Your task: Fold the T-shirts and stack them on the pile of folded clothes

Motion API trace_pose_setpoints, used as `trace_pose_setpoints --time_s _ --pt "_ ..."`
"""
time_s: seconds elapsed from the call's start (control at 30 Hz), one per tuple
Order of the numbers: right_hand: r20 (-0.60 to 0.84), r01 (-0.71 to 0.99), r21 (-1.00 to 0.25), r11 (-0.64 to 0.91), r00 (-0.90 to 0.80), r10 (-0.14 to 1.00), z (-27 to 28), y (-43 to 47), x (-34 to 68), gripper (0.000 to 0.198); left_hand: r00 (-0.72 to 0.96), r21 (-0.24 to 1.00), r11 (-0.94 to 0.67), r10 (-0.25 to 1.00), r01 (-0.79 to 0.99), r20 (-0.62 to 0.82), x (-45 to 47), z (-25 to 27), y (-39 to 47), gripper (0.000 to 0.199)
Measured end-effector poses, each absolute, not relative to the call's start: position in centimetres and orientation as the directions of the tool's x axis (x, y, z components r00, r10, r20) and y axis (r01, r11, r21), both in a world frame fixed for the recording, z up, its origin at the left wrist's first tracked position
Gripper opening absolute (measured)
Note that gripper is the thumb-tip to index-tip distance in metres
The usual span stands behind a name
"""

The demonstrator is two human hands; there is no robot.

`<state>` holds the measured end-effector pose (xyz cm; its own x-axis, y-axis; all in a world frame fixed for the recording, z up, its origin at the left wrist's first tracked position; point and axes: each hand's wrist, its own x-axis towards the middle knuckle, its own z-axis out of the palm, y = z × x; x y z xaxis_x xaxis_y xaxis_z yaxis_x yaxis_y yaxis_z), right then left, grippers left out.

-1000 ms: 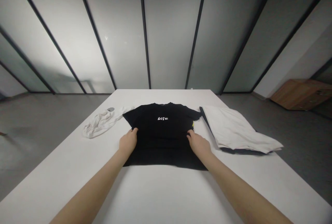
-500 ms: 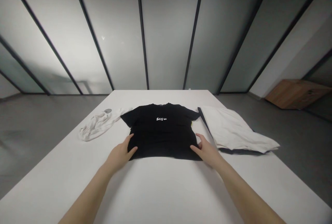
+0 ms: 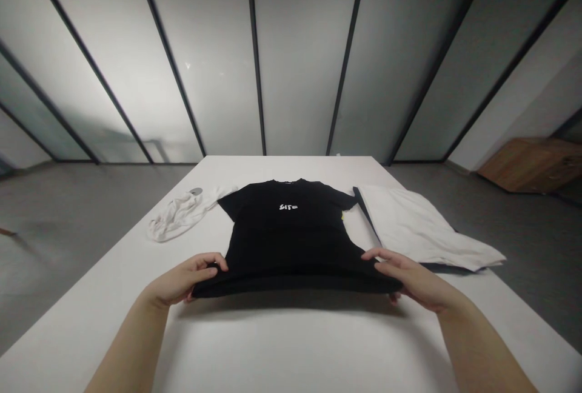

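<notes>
A black T-shirt [image 3: 291, 235] with small white lettering on its chest lies in the middle of the white table, collar at the far end. Its hem is stretched wide and lifted slightly off the table, with a shadow beneath. My left hand [image 3: 188, 278] grips the hem's left corner between thumb and fingers. At the right corner, my right hand [image 3: 407, 275] holds the hem in the same way. Some fingertips of both hands are hidden under the cloth.
On the left lies a crumpled white garment [image 3: 179, 216] beside a small grey disc [image 3: 196, 191]. Folded white cloth with dark edging [image 3: 418, 226] lies on the right of the table [image 3: 291, 350]. Frosted glass panels stand behind; a wooden cabinet [image 3: 531, 164] is on the floor at right.
Both hands have moved apart and toward me, taking hold of the shirt's hem corners. The hem has been pulled wider and raised a little. The view has shifted slightly.
</notes>
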<state>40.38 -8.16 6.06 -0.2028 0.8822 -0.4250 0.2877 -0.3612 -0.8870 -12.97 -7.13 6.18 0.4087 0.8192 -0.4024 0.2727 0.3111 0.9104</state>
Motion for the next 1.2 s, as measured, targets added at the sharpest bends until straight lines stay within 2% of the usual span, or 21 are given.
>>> trace_pose_setpoints --time_s 0.1,0.2,0.37,0.5,0.6,0.77,0.87,0.97,1.07,1.13,1.2 --pt "-0.506 0.436 -0.824 -0.362 -0.278 0.817 5.8 -8.6 41.1 0.054 0.492 0.887 0.316 0.744 0.337 -0.452 -13.1 5.8 -7.2 0.051" --pt "-0.555 0.584 -0.749 -0.312 -0.296 0.777 5.3 -8.3 41.0 0.058 0.481 0.859 0.355 0.718 0.369 -0.503 -12.5 5.3 -6.9 0.057" --pt "-0.479 0.722 -0.688 -0.069 -0.381 0.791 5.5 -8.1 39.8 0.054 0.461 0.881 0.344 0.756 0.324 -0.464 -11.3 4.7 -6.6 0.065" --pt "-0.465 0.772 -0.635 -0.007 -0.375 0.802 6.2 -8.4 38.7 0.057 0.561 0.932 0.206 0.752 0.299 -0.347 -10.2 4.5 -6.4 0.064" --pt "-0.523 0.776 -0.628 -0.050 -0.374 0.766 6.4 -8.7 38.3 0.062 0.594 0.885 0.082 0.713 0.458 -0.373 -9.5 4.4 -6.3 0.060" --pt "-0.729 0.738 -0.614 -0.280 -0.394 0.559 6.0 -9.1 38.4 0.067 0.463 0.691 -0.030 0.763 0.722 -0.451 -8.8 5.1 -6.9 0.044" --pt "-0.747 0.719 -0.614 -0.324 -0.398 0.532 5.8 -9.1 38.3 0.055 0.384 0.612 0.009 0.771 0.791 -0.508 -9.1 5.5 -7.5 0.032" --pt "-0.753 0.707 -0.619 -0.341 -0.412 0.513 5.6 -9.1 38.1 0.041 0.334 0.601 0.111 0.745 0.792 -0.577 -9.7 5.5 -7.9 0.030" --pt "-0.724 0.709 -0.637 -0.303 -0.416 0.551 5.2 -8.9 38.0 0.038 0.206 0.611 0.206 0.820 0.764 -0.534 -10.2 5.1 -7.7 0.037" --pt "-0.666 0.714 -0.656 -0.244 -0.395 0.633 5.0 -8.7 37.9 0.034 0.084 0.601 0.238 0.885 0.763 -0.457 -10.4 4.8 -7.4 0.044" --pt "-0.582 0.722 -0.674 -0.159 -0.385 0.716 4.9 -8.4 37.9 0.028 0.030 0.580 0.242 0.907 0.778 -0.420 -10.4 4.6 -7.3 0.048"
